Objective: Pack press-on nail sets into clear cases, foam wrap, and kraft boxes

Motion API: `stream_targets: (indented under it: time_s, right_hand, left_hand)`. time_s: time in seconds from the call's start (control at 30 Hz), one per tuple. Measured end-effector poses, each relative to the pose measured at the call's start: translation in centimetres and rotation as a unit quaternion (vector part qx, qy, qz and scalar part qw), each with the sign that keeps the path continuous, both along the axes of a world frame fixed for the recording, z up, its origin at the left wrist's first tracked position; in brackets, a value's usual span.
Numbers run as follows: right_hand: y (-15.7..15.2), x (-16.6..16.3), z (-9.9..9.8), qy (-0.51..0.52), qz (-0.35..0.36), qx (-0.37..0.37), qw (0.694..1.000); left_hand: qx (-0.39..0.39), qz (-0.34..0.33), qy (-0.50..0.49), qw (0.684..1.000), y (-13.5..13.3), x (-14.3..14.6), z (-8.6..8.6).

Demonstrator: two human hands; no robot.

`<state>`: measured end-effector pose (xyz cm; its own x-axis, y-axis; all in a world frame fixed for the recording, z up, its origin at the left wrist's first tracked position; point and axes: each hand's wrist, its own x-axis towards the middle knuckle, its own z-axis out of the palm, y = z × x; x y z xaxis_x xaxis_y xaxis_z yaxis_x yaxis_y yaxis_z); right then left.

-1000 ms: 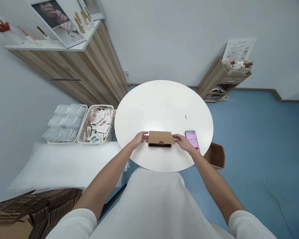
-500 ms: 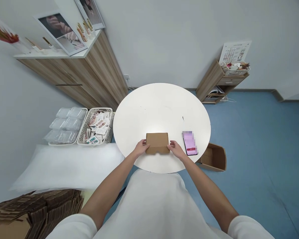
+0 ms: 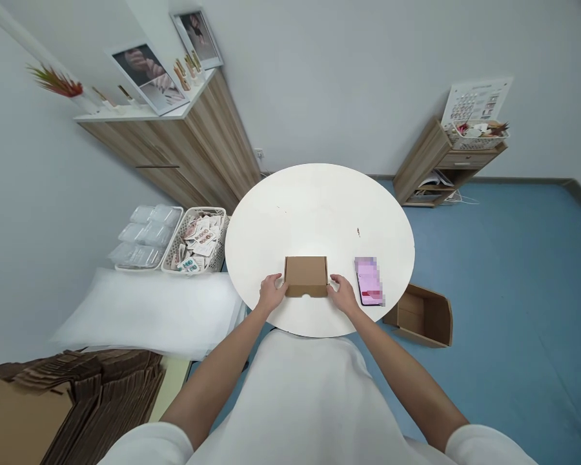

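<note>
A closed brown cardboard box [image 3: 306, 271] lies flat near the front edge of the round white table [image 3: 314, 206]. At its left front corner is my left hand [image 3: 272, 293], fingers parted, the thumb at the box's side. My right hand [image 3: 343, 294] mirrors it at the right front corner, also with fingers apart and thumb by the cardboard. Neither hand wraps around the box. A phone [image 3: 369, 282] with a lit pink screen, partly blurred, rests on the table to the right of my right hand.
White baskets [image 3: 225, 242] hold printed cards and clear plastic cases [image 3: 148, 236] at left. Nearer are white sheets [image 3: 150, 310] and stacked flat cardboard [image 3: 111, 394]. An open carton [image 3: 423, 316] stands on the floor at right. Wooden cabinets [image 3: 223, 135] line the wall.
My thumbs have slid off the box's front corners to its sides, and the hands have loosened slightly. The box stays nearly in place; the camera view has shifted a little.
</note>
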<state>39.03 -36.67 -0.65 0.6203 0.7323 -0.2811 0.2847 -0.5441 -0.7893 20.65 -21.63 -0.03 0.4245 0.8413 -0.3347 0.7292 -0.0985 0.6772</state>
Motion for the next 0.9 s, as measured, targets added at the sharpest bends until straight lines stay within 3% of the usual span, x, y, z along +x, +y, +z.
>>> stream_targets:
  time_s: [0.23,0.4,0.6,0.9]
  right_hand:
    - [-0.7,-1.1,0.0,0.044,0.031,0.032,0.998]
    - [-1.2,0.3,2.2,0.052,0.036,0.072,0.995]
    - [-1.1,1.2,5.0,0.051,0.076,0.016,0.996]
    - [0.2,3.5,6.2,0.021,0.123,-0.024,0.992]
  left_hand:
    - [-0.028,-0.049,-0.048,0.997,-1.1,-0.4,0.8]
    - [-0.028,-0.063,-0.090,0.994,-1.1,0.0,2.6]
    - [-0.029,-0.116,-0.040,0.992,-0.9,1.2,4.0]
    - [-0.004,-0.116,0.012,0.993,0.5,3.0,3.8]
